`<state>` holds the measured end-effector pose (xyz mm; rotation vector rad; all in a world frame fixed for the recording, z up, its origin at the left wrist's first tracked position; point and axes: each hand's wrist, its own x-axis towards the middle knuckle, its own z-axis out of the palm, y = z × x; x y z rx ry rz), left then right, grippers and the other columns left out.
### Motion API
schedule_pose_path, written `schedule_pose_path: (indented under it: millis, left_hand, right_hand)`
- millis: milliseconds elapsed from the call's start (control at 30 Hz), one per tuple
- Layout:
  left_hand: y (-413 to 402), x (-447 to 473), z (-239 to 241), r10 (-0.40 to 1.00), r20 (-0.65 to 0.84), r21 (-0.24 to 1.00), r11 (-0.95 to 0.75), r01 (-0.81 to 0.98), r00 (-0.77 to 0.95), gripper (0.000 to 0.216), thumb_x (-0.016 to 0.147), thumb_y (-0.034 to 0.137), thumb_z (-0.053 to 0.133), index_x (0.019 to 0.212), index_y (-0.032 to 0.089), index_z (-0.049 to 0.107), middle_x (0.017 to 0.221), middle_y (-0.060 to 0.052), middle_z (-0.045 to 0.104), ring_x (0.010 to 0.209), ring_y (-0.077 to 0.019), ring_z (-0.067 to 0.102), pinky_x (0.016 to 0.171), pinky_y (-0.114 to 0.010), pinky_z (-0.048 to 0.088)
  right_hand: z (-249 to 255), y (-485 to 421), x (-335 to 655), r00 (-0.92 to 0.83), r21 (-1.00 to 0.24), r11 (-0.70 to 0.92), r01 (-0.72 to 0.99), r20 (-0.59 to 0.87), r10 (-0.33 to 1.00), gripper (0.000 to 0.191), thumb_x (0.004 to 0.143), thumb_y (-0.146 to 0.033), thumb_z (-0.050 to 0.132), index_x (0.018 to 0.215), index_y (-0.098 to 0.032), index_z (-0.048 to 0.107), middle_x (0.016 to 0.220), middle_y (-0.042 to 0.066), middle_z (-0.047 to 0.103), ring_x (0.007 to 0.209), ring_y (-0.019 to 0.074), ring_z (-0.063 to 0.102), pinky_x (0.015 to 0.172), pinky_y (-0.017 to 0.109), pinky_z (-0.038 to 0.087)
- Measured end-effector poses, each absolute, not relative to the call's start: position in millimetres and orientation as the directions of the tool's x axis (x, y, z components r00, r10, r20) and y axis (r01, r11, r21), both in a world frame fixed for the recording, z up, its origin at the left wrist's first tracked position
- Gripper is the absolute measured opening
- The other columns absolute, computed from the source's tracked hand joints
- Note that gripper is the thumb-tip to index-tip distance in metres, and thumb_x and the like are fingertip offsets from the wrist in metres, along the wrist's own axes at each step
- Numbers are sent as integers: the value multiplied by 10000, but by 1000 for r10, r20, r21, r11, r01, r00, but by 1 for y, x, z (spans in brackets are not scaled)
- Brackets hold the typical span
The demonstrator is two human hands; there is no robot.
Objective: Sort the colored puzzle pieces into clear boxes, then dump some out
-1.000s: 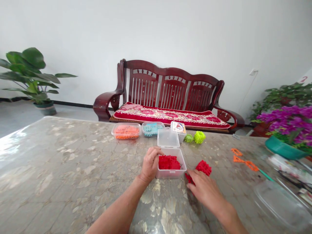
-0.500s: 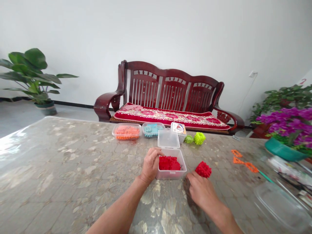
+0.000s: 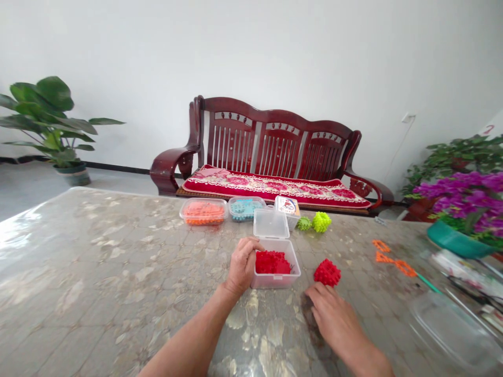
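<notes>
My left hand is closed on the left wall of a clear plastic box, its fingertips over the rim. Inside lie red studded plastic pieces, and the hinged lid stands up at the back. To the right of the box sits a red studded block ball, put together from similar pieces. Just in front of that ball hovers my right hand, low over the table, fingers loosely stretched and slightly apart. I see nothing in it; its palm side is hidden.
Behind the box stand tubs of orange pieces and blue pieces, a white labelled box and two green balls. Orange linked pieces, a clear lid and a flower pot occupy the right side.
My right hand has shifted slightly right and towards me, away from the box. My left hand keeps its grip on the box wall.
</notes>
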<state>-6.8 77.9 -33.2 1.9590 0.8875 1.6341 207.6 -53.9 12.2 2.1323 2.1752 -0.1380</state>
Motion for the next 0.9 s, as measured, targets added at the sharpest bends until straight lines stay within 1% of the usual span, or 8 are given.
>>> schedule_pose_path:
  millis: [67, 167, 233, 400, 500, 633, 767, 900]
  left_hand:
    - [78, -7, -33, 714, 694, 689, -697, 199, 97, 284, 886, 80, 383, 818, 203, 630, 911, -58, 640, 981, -197, 594, 879, -332, 471]
    - [77, -7, -33, 710, 697, 685, -700, 203, 96, 285, 890, 85, 382, 821, 204, 631, 911, -58, 643, 984, -198, 595, 880, -334, 472]
    - [78, -7, -33, 706, 701, 680, -704, 203, 97, 285, 888, 84, 381, 818, 204, 630, 911, -57, 645, 982, -197, 596, 878, -333, 473]
    - [78, -7, -32, 711, 696, 683, -699, 211, 100, 285, 876, 80, 380, 810, 206, 626, 899, -55, 644, 972, -199, 597, 878, -340, 474]
    - [78, -7, -32, 712, 695, 683, -699, 212, 105, 285, 873, 74, 381, 817, 207, 626, 905, -55, 644, 975, -200, 596, 878, -343, 474]
    - [78, -8, -33, 711, 694, 683, -699, 211, 110, 284, 874, 76, 379, 818, 206, 625, 906, -55, 643, 978, -201, 596, 882, -343, 472]
    - [78, -8, -34, 710, 696, 683, -701, 207, 106, 281, 875, 76, 383, 818, 208, 625, 904, -50, 643, 979, -199, 597, 888, -336, 468]
    - [78, -8, -34, 709, 697, 682, -701, 209, 104, 279, 877, 77, 386, 815, 207, 624, 893, -49, 640, 977, -199, 595, 888, -335, 465]
  right_hand:
    - [14, -51, 209, -66, -103, 53, 993, -125, 990, 365, 833, -38, 406, 1030, -185, 676, 1095, 97, 662, 1057, 239, 608, 904, 339, 453]
    - [17, -49, 213, -129, -291, 101, 951, -81, 988, 373, 846, -94, 428, 1128, -201, 647, 1188, 77, 647, 1111, 198, 595, 954, 298, 438]
    - [17, -50, 217, -92, -331, 67, 941, -59, 994, 377, 859, -130, 429, 1167, -197, 636, 1233, 82, 635, 1143, 195, 586, 982, 301, 428]
    - [10, -59, 222, -9, -250, -8, 968, -65, 998, 431, 837, -152, 482, 1248, -189, 607, 1312, 108, 595, 1214, 241, 544, 1032, 360, 407]
    - [7, -61, 217, -13, -198, -4, 980, -85, 996, 468, 837, -135, 481, 1291, -183, 580, 1339, 126, 569, 1210, 250, 547, 1015, 366, 427]
    - [9, -58, 215, -4, -167, -17, 986, -124, 992, 488, 851, -132, 475, 1330, -185, 552, 1322, 136, 578, 1198, 261, 559, 995, 377, 441]
    - [12, -56, 217, -20, -147, 6, 989, -95, 995, 422, 858, -126, 477, 1253, -192, 610, 1263, 123, 618, 1175, 255, 570, 987, 364, 427]
    - [13, -56, 206, -17, -147, 6, 989, -73, 997, 316, 909, -264, 507, 1202, -216, 616, 1140, 96, 639, 1063, 246, 610, 870, 336, 457]
